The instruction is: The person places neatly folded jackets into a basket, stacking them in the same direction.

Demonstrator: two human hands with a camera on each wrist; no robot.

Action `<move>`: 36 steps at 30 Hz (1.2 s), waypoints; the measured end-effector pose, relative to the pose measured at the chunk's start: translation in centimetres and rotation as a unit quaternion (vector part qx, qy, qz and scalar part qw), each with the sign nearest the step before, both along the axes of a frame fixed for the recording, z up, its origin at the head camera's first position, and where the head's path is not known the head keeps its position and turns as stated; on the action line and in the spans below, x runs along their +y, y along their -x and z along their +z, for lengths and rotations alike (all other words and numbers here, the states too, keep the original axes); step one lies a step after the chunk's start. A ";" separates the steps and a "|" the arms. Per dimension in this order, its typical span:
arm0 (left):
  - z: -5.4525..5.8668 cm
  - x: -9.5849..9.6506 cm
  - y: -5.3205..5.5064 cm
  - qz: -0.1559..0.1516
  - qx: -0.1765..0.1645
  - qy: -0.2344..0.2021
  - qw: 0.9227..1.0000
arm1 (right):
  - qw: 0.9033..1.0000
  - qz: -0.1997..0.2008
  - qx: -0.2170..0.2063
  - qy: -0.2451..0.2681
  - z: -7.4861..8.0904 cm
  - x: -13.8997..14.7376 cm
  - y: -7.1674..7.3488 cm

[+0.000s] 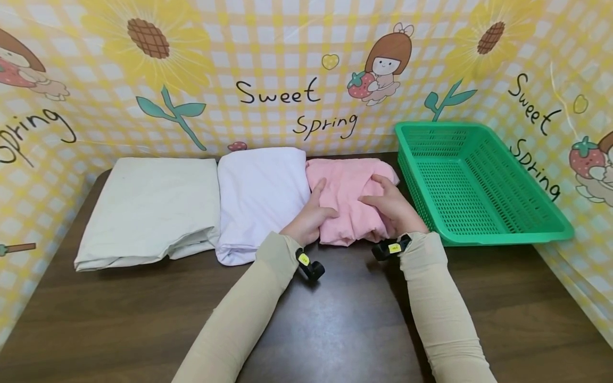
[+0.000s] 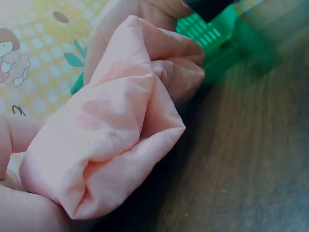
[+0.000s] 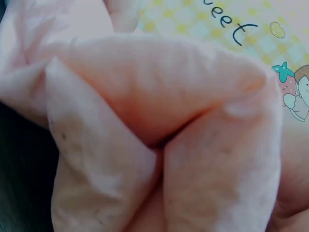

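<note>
A folded pink cloth (image 1: 346, 186) is between both hands near the back of the table. My left hand (image 1: 310, 217) holds its left side, thumb lying over the top. On the right side my right hand (image 1: 394, 205) grips it, with the thumb across the upper face and the other fingers partly hidden. Seen from the left wrist, the cloth (image 2: 111, 121) has loose, bunched folds at its near end. A deep crease between thick folds of the cloth (image 3: 145, 92) fills much of the right wrist view.
Left of the pink cloth lies a folded white cloth (image 1: 263, 197), and beyond it a larger pale grey-green folded cloth (image 1: 153, 205). A green plastic basket (image 1: 507, 238) stands at the right on the dark wooden table (image 1: 335, 319). A patterned yellow-checked sheet (image 1: 268, 58) hangs behind.
</note>
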State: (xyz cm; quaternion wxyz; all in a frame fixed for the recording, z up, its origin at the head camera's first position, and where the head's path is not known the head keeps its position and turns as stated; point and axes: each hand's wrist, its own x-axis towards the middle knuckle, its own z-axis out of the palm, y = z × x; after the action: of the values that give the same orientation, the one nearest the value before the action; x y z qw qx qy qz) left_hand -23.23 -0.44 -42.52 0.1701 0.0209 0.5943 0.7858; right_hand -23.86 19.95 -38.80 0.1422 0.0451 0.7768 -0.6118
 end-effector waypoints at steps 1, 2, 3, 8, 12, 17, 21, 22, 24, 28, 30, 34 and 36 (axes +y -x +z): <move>0.0 0.0 0.0 -0.001 -0.003 -0.005 1.000 | 1.000 -0.001 -0.001 0.004 0.0 -0.1 0.0; 0.0 -0.1 0.0 -0.002 -0.004 -0.008 1.000 | 1.000 -0.002 -0.003 0.006 0.0 -0.1 0.1; 0.0 -0.1 0.0 -0.004 -0.005 -0.009 1.000 | 1.000 -0.004 -0.003 0.003 0.0 -0.1 0.1; 0.1 -0.2 0.0 -0.016 0.008 0.005 1.000 | 1.000 -0.013 0.001 -0.012 0.2 -0.2 0.2; 0.6 -0.3 -0.1 -0.018 0.023 0.016 0.999 | 0.999 -0.020 0.024 -0.020 0.6 -0.4 0.2; 1.5 -0.4 -0.1 -0.019 0.038 0.022 0.999 | 0.996 -0.033 0.070 -0.032 1.5 -0.8 0.1; 2.3 -0.4 -0.3 -0.020 0.043 0.023 0.999 | 0.995 -0.038 0.083 -0.029 2.2 -0.8 -0.1; 2.5 -0.4 -0.3 -0.019 0.043 0.023 0.999 | 0.996 -0.039 0.080 -0.025 2.4 -0.7 -0.2; 2.9 -0.4 -0.4 -0.018 0.046 0.023 0.999 | 0.995 -0.040 0.086 -0.020 2.7 -0.7 -0.4; 3.8 -0.4 -0.7 -0.022 0.063 0.017 0.998 | 0.994 -0.040 0.100 -0.008 3.6 -0.5 -0.8; 4.2 -0.5 -0.9 -0.025 0.075 0.013 0.997 | 0.993 -0.039 0.113 -0.007 4.1 -0.5 -1.0; 5.0 -0.6 -1.1 -0.032 0.087 0.007 0.996 | 0.990 -0.043 0.131 0.002 5.0 -0.4 -1.4; 5.4 -0.6 -1.2 -0.034 0.091 0.004 0.995 | 0.990 -0.045 0.135 0.011 5.3 -0.4 -1.6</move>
State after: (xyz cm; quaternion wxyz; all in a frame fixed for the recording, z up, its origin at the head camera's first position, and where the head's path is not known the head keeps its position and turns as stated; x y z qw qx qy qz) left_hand -22.02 -1.05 -37.15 0.1423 0.1116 0.6091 0.7722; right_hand -22.23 19.58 -33.46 0.0085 -0.0046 0.7791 -0.6268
